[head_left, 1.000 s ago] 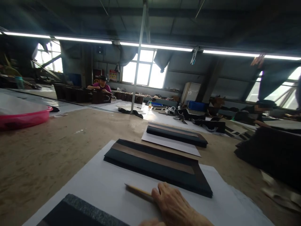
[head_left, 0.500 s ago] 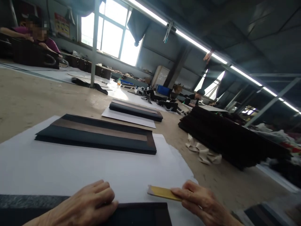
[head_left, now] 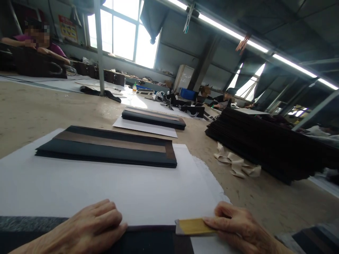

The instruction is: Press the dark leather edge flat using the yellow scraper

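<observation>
Pressing flat on a dark sheet [head_left: 156,240] at the near edge of the desk [head_left: 39,113], the left hand [head_left: 87,229] lay open, palm down, fingers spread and closed round nothing. Just beside it, the right hand [head_left: 238,229] pinched a small yellow scraper [head_left: 194,226] between thumb and fingers, its blade resting on the sheet's far right corner where the dark material met the white paper [head_left: 119,187] spread beneath it. How much of the sheet had been smoothed could not be told, most of it lying below the frame; judged from the scraper's place at the very corner, the pass looked to be at one end of the edge, not mid-way.

Beyond the hands, on the same white paper, lay a flat stack of dark folded pieces [head_left: 106,146] with a brown band along their length, squared and apparently finished. Farther off, a second like stack [head_left: 153,118] sat on its own white sheet. To the right, well apart, a tall pile of dark pieces [head_left: 265,141] suggested a good deal of work remaining, with pale strips of backing [head_left: 235,164] crumpled on the desk in front of it. At the far end, two other people sat working beneath the windows [head_left: 124,31].
</observation>
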Demonstrator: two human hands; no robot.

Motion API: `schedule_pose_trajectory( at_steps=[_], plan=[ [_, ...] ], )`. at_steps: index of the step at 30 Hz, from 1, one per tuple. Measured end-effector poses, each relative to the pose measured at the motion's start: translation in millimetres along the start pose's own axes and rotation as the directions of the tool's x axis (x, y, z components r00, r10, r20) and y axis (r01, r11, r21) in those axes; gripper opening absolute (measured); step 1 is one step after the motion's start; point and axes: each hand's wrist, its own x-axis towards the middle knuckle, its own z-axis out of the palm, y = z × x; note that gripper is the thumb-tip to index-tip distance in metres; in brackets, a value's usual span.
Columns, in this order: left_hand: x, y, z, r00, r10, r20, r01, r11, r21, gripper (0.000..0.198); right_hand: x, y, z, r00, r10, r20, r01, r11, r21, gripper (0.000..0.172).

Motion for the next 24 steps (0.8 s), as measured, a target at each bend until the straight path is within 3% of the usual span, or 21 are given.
schedule_pose_trajectory(
  at_steps=[6,12,24],
  plan=[
    [-1.3,1.8,-4.6,0.977,-0.065,0.202,0.071,0.997,-0.024,0.035,36.8,-4.8,0.5,0.979,-0.085,0.186,0.077,0.996,0.049,0.032],
    [0.4,2.6,-7.7,0.984,-0.024,0.176,0.021,1.0,0.017,0.034,61.8,-10.8,5.4,0.958,-0.116,0.262,0.091,0.99,0.107,0.03],
    [17.4,10.0,-19.4,0.994,-0.03,0.108,0.016,0.992,0.128,0.043,96.4,-22.8,10.5,0.937,-0.215,0.274,0.188,0.974,0.124,0.028]
  ],
)
